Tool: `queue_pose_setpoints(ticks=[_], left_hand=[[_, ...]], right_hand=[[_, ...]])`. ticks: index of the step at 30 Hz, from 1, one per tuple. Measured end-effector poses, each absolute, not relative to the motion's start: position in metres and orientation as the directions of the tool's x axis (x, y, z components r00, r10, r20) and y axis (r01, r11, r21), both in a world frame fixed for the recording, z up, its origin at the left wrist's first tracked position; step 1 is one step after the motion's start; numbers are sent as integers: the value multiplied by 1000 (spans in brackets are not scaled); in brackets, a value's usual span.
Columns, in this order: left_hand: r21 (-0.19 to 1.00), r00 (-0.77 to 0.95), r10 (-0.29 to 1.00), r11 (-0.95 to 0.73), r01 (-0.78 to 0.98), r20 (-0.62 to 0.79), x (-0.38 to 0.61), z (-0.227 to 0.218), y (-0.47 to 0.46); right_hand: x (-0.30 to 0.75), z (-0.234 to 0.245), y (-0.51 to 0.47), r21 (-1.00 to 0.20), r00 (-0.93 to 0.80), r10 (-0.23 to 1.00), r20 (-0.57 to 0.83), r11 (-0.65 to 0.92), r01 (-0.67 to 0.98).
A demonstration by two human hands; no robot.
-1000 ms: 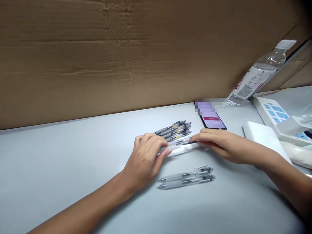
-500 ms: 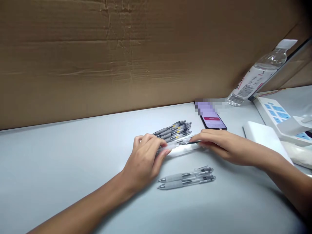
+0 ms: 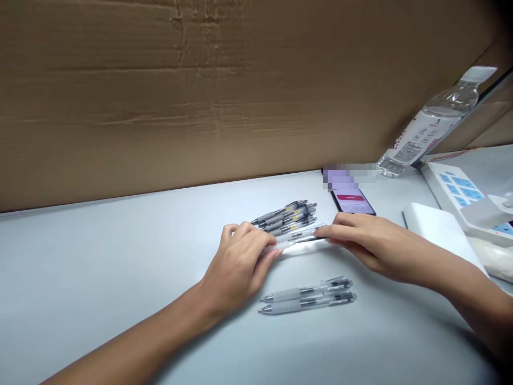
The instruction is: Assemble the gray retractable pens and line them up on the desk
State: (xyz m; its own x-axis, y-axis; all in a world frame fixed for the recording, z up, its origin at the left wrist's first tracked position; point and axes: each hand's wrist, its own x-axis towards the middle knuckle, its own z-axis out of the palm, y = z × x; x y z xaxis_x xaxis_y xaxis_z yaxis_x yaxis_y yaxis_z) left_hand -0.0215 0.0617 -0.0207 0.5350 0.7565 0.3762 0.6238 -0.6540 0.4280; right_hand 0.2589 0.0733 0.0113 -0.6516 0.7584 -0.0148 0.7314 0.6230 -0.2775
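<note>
My left hand (image 3: pixel 239 263) and my right hand (image 3: pixel 366 240) meet over a clear plastic sleeve (image 3: pixel 300 243) lying on the pale table (image 3: pixel 100 267). The left fingers curl and pinch the sleeve's left end. My right fingers press together on a pen (image 3: pixel 310 236) at the sleeve's right end. Just behind lies a pile of several grey pens with yellow marks (image 3: pixel 287 215). Two translucent pens (image 3: pixel 306 296) lie side by side nearer to me, apart from both hands.
A cardboard wall (image 3: pixel 200 91) stands along the table's back. A phone (image 3: pixel 352 201) with a lit screen lies behind my right hand. A water bottle (image 3: pixel 428 125) leans at the back right. A white box (image 3: pixel 438 227) and a device with blue buttons (image 3: pixel 460 192) sit right.
Both hands stay on the sleeve and pen with barely any motion. The view has shifted slightly.
</note>
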Motion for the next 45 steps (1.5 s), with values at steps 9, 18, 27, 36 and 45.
queue_pose_setpoints(ticks=[9,18,27,36,45], left_hand=[[522,614,681,-720,458,400,-21,-20,59],[678,536,797,-559,478,279,-17,-14,59],[696,549,747,-618,366,375,-18,-18,56],[648,478,827,-542,535,297,-22,-14,59],[692,471,822,-543,477,320,-23,-14,62]], right_hand=[[233,4,56,-341,-740,657,144,735,586],[215,-4,44,-237,-656,680,328,732,639],[213,-10,42,-317,-637,703,318,711,627],[219,-4,50,-314,-607,721,336,693,649],[224,-3,51,-310,-611,726,316,687,657]])
